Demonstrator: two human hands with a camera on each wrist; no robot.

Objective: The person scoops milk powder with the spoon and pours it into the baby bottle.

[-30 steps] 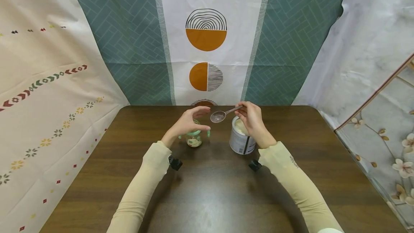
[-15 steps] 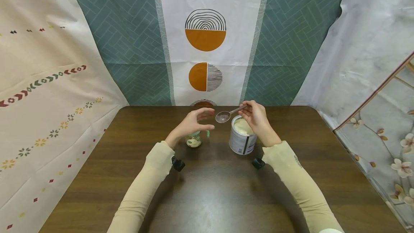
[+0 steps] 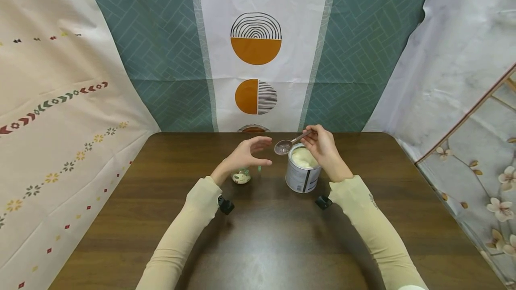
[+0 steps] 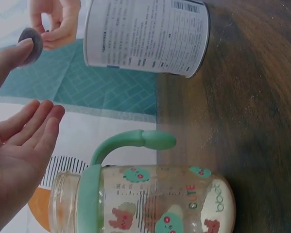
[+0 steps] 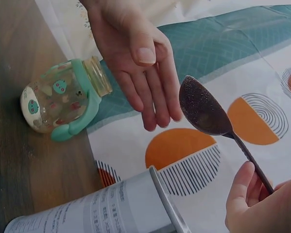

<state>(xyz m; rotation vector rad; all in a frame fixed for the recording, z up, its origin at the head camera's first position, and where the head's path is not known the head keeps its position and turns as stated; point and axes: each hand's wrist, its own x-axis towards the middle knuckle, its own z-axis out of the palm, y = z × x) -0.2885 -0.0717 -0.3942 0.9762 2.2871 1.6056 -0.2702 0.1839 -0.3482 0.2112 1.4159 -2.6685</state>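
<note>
My right hand (image 3: 324, 149) pinches the thin handle of a spoon (image 3: 283, 147), its bowl level with the rim of an opened tin (image 3: 301, 179). Pale cream powder (image 3: 304, 158) shows inside the tin. Facing the spoon, my left hand (image 3: 249, 153) holds nothing, its thumb and fingers spread apart. In the right wrist view a small gap separates the fingertips from the spoon bowl (image 5: 203, 107). Below and behind the left hand stands a lidless clear baby bottle (image 4: 150, 199) with green handles and cartoon prints. The left hand hides most of it in the head view.
A dark wooden table (image 3: 258, 240) carries the tin and the bottle, with a gap between them. Patterned cloth (image 3: 258, 48) hangs along the back edge, and more cloth covers both sides. A black wrist camera (image 3: 225, 205) sits under each sleeve.
Both hands have shifted a little to the right. The spoon has travelled with the right hand toward the tin, and the left hand now covers more of the bottle.
</note>
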